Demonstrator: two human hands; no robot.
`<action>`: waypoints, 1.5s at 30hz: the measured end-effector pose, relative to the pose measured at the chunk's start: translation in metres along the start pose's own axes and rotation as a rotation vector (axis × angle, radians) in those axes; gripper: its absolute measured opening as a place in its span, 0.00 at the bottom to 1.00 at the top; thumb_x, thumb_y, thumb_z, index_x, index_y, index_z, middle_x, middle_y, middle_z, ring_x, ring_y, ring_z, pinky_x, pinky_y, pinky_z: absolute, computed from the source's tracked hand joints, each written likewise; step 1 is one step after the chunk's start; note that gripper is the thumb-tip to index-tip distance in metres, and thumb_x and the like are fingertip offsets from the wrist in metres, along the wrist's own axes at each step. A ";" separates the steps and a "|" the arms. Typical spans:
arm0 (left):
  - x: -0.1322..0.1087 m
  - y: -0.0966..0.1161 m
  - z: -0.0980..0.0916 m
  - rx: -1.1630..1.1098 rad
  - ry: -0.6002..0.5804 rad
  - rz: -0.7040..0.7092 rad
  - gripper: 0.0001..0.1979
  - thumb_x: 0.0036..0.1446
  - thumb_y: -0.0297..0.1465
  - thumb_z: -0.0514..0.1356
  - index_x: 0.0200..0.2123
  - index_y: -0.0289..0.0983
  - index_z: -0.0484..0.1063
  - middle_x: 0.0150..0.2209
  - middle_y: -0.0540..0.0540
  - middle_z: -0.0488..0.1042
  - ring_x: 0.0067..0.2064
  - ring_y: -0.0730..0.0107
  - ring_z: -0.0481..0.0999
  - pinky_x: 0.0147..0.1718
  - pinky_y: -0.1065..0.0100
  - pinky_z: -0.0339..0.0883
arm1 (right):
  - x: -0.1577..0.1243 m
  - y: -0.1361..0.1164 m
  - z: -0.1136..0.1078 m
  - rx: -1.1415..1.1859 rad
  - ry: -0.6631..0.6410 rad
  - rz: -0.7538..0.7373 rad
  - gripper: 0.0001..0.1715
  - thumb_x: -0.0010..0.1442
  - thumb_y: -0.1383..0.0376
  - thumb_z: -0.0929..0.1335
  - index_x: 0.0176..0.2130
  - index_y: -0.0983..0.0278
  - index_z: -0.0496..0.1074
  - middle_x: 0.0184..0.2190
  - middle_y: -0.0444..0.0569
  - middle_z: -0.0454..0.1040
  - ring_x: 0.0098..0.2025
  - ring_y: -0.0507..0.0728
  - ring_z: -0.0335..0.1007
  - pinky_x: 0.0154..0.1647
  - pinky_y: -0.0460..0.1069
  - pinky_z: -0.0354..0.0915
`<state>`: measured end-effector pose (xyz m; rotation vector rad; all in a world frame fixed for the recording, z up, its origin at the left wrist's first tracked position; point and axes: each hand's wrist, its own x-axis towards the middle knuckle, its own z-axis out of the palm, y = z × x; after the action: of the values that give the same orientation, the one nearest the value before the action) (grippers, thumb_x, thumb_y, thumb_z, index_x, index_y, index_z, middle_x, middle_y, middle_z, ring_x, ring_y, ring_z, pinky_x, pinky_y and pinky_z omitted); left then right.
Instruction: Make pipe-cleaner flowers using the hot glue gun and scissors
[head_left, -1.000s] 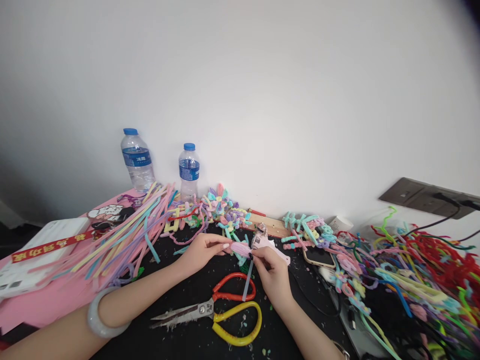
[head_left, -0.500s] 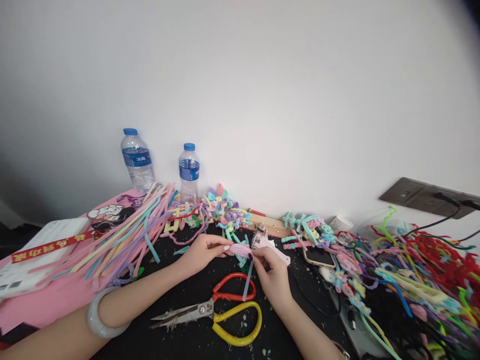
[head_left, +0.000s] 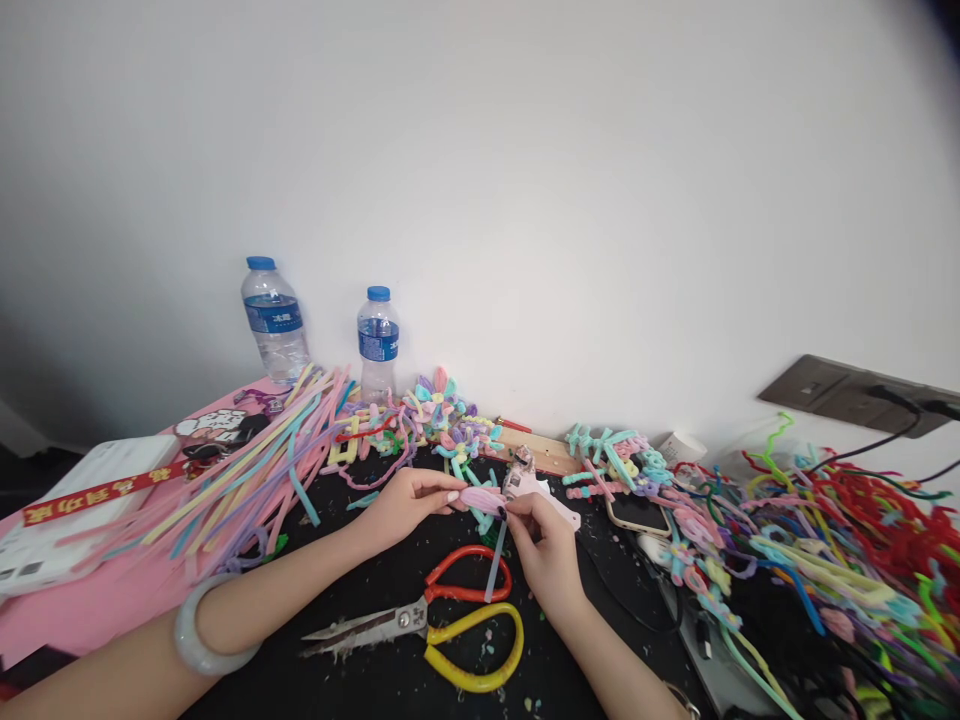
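Note:
Between my two hands is a small bundle of pink-lilac pipe cleaners point(head_left: 481, 499), with a pale lavender strip point(head_left: 496, 562) hanging below it. My left hand point(head_left: 411, 508) pinches the bundle's left end between thumb and fingertips. At the right end, my right hand point(head_left: 541, 540) pinches it close to a small dark spot. Just below the hands, scissors point(head_left: 409, 618) with one red and one yellow handle lie on the black mat, blades pointing left and fuzz stuck to them. Behind my right hand sits a pale pink glue gun-like tool point(head_left: 525, 478), partly hidden.
Loose pastel pipe cleaners point(head_left: 300, 440) fan out at left, beside two water bottles point(head_left: 274, 320). Finished pipe-cleaner flowers point(head_left: 442, 400) are heaped by the wall. At right are a phone point(head_left: 638, 514), tangled pipe cleaners point(head_left: 847, 570) and a wall socket point(head_left: 847, 392) with cables.
Hardly anything differs. My right hand's fingers have shifted very slightly on the bundle; my left hand and everything on the table stay in place.

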<state>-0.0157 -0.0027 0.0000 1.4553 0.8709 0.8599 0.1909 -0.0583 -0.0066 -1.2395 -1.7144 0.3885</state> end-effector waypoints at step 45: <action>0.000 0.003 0.001 0.050 0.054 0.012 0.10 0.50 0.29 0.59 0.36 0.33 0.76 0.34 0.43 0.80 0.37 0.63 0.78 0.38 0.65 0.71 | 0.000 -0.002 0.001 0.020 -0.041 0.059 0.10 0.59 0.64 0.62 0.30 0.65 0.69 0.23 0.44 0.68 0.23 0.52 0.61 0.23 0.45 0.59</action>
<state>-0.0149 -0.0032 0.0025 1.4877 0.9306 0.8955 0.1888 -0.0593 -0.0057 -1.2771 -1.7075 0.4683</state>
